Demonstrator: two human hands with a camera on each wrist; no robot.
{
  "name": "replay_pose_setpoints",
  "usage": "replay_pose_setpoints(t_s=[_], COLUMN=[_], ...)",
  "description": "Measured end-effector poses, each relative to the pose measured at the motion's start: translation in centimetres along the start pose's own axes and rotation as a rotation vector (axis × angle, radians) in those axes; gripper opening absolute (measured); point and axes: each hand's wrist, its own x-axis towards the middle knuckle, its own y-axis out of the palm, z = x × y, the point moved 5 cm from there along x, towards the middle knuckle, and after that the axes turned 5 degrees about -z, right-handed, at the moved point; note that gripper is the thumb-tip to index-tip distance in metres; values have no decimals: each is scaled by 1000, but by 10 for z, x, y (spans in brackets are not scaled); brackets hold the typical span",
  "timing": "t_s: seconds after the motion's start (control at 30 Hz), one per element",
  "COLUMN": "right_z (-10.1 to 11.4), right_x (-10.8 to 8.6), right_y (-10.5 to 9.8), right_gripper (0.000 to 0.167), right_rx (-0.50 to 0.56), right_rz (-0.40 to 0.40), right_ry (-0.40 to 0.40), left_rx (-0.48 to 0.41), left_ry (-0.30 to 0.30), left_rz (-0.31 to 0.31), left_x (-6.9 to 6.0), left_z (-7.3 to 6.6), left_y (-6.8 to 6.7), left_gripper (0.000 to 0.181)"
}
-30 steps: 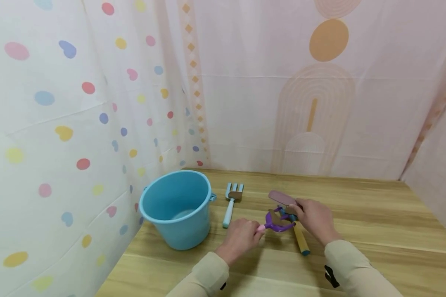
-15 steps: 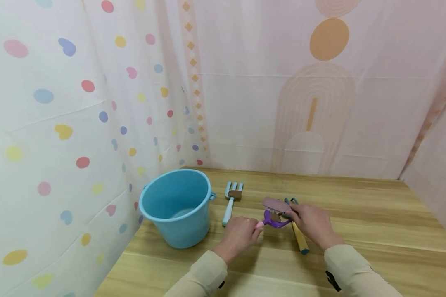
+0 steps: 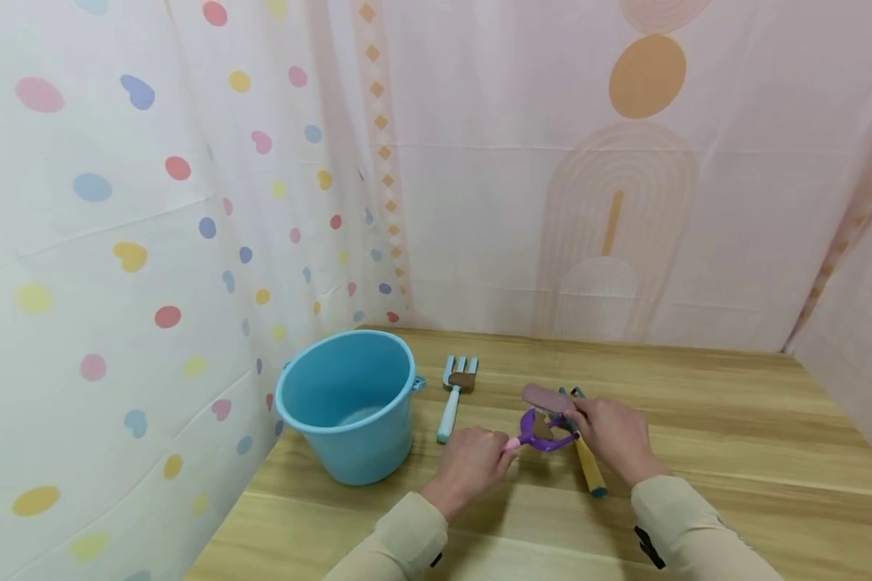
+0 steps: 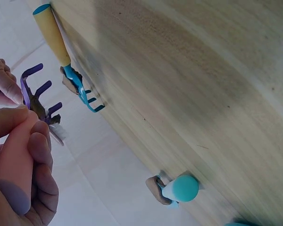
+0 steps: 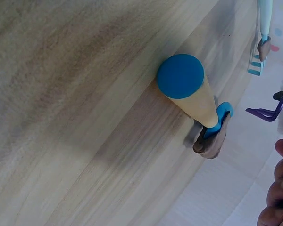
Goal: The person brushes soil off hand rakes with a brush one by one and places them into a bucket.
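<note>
My left hand (image 3: 472, 464) grips the pink handle (image 4: 16, 160) of a small rake with a purple head (image 3: 543, 436), which is held above the table. Brown matter clings between its tines. My right hand (image 3: 616, 436) holds a mauve brush (image 3: 547, 397) by its right end, the bristles turned down against the purple rake head. Below the right hand lies a second rake with a yellow handle (image 3: 589, 466) and a blue head (image 4: 75, 77), with a brown patch on it. The right wrist view shows only the curled fingers (image 5: 279, 190) of the right hand at its edge.
A blue bucket (image 3: 366, 460) stands on the wooden table (image 3: 734, 436) at the left. Between it and the hands lies a light blue fork (image 3: 448, 415) with a brown patch near its tines. Patterned curtains (image 3: 480, 202) hang behind and beside the table.
The brush in my right hand has moved down and nearer over the purple rake head, then slightly back to the right. My left hand has stayed nearly still.
</note>
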Motion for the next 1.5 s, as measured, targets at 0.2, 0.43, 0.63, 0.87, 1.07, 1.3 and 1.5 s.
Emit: replay_pose_setpoints(t_s=[0.2, 0.43, 0.63, 0.87, 1.07, 1.3, 1.5], right_z=[1, -1, -10, -27, -23, -17, -17], right_x=[1, 3, 4, 1, 1, -3, -2], right_y=[1, 0, 0, -6, -9, -5, -3], right_gripper=[28, 32, 31, 36, 30, 28, 28], right_rx=[-1, 25, 73, 135, 169, 148, 127], right_rz=[-4, -16, 4, -5, -49, -37, -45], right_ry=[15, 44, 92, 174, 7, -163, -133], left_rx=[-12, -35, -44, -98, -123, -131, -90], left_ry=[-29, -41, -55, -127, -197, -179, -113], left_rz=[6, -3, 10, 68, 97, 99, 66], left_x=[0, 1, 3, 3, 3, 3, 1], left_z=[2, 0, -1, 4, 15, 18, 13], left_y=[1, 0, 3, 3, 3, 1, -3], left_gripper=[34, 36, 38, 28, 23, 29, 32])
